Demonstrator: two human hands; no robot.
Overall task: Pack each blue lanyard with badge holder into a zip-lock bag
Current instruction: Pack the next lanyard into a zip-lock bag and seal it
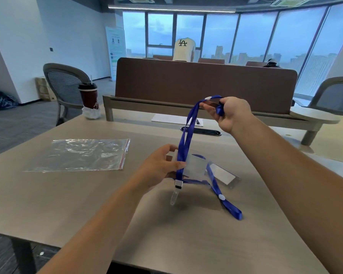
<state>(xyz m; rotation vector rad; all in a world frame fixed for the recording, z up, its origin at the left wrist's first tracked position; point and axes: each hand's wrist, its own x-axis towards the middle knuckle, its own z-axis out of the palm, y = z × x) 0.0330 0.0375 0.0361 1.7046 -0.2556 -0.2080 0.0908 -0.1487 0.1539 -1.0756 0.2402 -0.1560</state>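
My left hand (162,165) holds a clear badge holder (194,166) just above the table, thumb and fingers pinching its left edge. A blue lanyard (183,139) runs from that holder up to my right hand (229,113), which grips the strap's top loop high over the desk. The lanyard's clear clip (174,194) dangles below my left hand. A second blue lanyard (226,202) with its badge holder (224,175) lies on the table to the right. An empty zip-lock bag (81,155) with a red seal strip lies flat to the left.
A dark red cup (89,98) stands at the table's far left corner. A white paper with a pen (174,118) and a black cable slot (206,131) lie behind. A brown divider (204,84) closes the far side; chairs stand left and right.
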